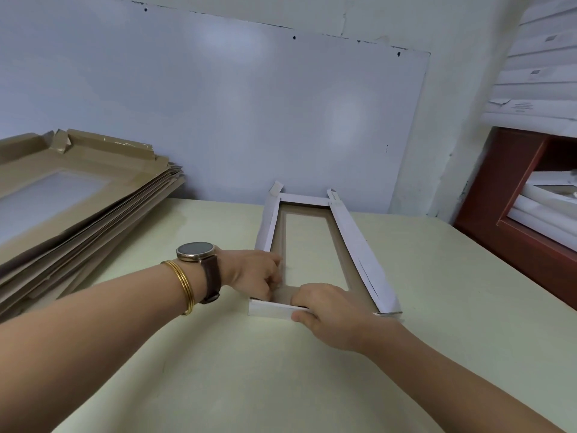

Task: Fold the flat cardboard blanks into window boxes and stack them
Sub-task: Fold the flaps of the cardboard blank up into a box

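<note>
Cardboard fills the head view: one half-folded box (354,245) lies in the middle of the pale table (437,307), its long axis running from 6 to 12 o'clock, brown inside and white outside, with one long window cut in its floor. Of its four walls, the left one (268,223) stands up, the short far one (304,200) at 12 o'clock stands against the wall, the right one leans outward toward 3 o'clock, and the short near one (271,309) at 6 o'clock is raised. Both hands work at the near left corner of the box, at about 7 o'clock. The left hand (259,273) has its fingers curled in against the end of the left wall; exactly what they pinch cannot be told. The right hand (327,307) grips the near wall, fingers over its top edge and thumb (299,317) on its outer face. The left wrist carries one watch (195,251) and two gold bangles (184,285). At 9 o'clock lies one pile of flat brown blanks (78,195), too many and too close to count. One white board (218,104) hangs on the wall at 12 o'clock. At 3 o'clock stands one red-brown shelf (499,198) with white boxes (543,207) inside, and more white boxes (537,57) are stacked at 2 o'clock.
</note>
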`<state>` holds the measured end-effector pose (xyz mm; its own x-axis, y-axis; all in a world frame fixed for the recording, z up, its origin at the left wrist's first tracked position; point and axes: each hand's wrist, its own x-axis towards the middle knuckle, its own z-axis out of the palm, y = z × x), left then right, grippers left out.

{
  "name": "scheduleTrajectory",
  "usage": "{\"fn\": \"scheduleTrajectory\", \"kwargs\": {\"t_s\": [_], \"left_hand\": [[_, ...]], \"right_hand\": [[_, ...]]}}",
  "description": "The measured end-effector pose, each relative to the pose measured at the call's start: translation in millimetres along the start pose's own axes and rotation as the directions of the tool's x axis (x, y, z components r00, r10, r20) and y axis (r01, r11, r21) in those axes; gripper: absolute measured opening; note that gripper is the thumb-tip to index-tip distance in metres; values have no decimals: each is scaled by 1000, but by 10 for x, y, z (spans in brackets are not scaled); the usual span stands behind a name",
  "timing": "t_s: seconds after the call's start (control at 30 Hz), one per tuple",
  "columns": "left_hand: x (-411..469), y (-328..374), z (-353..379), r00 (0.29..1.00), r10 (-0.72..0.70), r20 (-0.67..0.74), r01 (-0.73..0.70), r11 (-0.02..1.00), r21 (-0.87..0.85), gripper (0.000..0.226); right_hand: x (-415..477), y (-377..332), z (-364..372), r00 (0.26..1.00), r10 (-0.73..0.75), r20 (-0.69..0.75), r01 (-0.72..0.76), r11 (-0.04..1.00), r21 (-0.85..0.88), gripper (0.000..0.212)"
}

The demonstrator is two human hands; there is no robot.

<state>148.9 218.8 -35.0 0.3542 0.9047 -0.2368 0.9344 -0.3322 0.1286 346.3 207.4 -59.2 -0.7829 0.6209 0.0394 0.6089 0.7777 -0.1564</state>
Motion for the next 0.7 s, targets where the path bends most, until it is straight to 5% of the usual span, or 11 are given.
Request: {"fn": "scheduleTrajectory", "kwargs": {"t_s": [0.2, 0.43, 0.57, 0.7], "left_hand": [[12, -45, -30, 999, -53, -1, 53, 999, -11, 3], [-19, -32, -14, 990, -115, -77, 105, 987, -122, 19], [-66, 46, -38, 986, -159, 55, 167, 961, -222, 29], [-144, 141, -53, 974, -114, 195, 175, 926, -335, 38]], "right_hand": [[2, -10, -7, 999, 25, 25, -25, 1000, 5, 24], [25, 21, 24, 1000, 16, 18, -16, 1000, 4, 24], [27, 34, 34, 1000, 1, -2, -1, 1000, 32, 15], [10, -1, 10, 1000, -23, -20, 24, 999, 38, 35]]}}
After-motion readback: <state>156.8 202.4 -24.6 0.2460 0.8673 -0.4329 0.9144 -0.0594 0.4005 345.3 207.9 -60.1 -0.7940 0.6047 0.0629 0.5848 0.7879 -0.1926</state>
